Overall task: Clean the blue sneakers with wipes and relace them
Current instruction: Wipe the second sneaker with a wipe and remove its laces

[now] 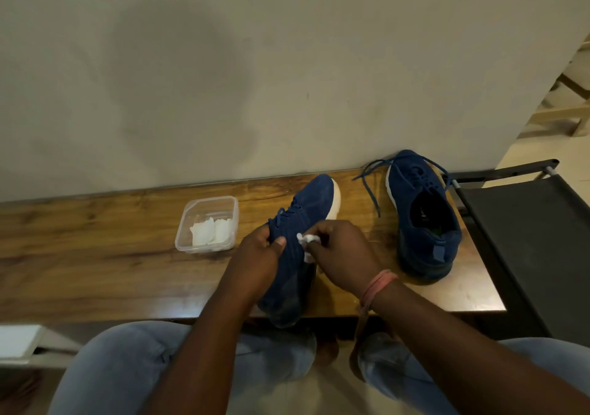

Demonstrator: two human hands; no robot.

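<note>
Here right hand [343, 255] presses wipe [306, 239] on sneaker [306, 223]

Wooden bench [95, 255] runs along a plain beige wall [223, 63]. Just right of the bench, a black chair [526, 239]; beyond that, pale floor [523, 146].

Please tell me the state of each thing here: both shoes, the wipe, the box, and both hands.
near sneaker: tilted on the table, laces in, held
far sneaker: upright on its sole, laces loose, untouched
wipe: crumpled, against the near sneaker
plastic box: open, wipes inside
left hand: grips the near sneaker
right hand: pinches the wipe
</note>
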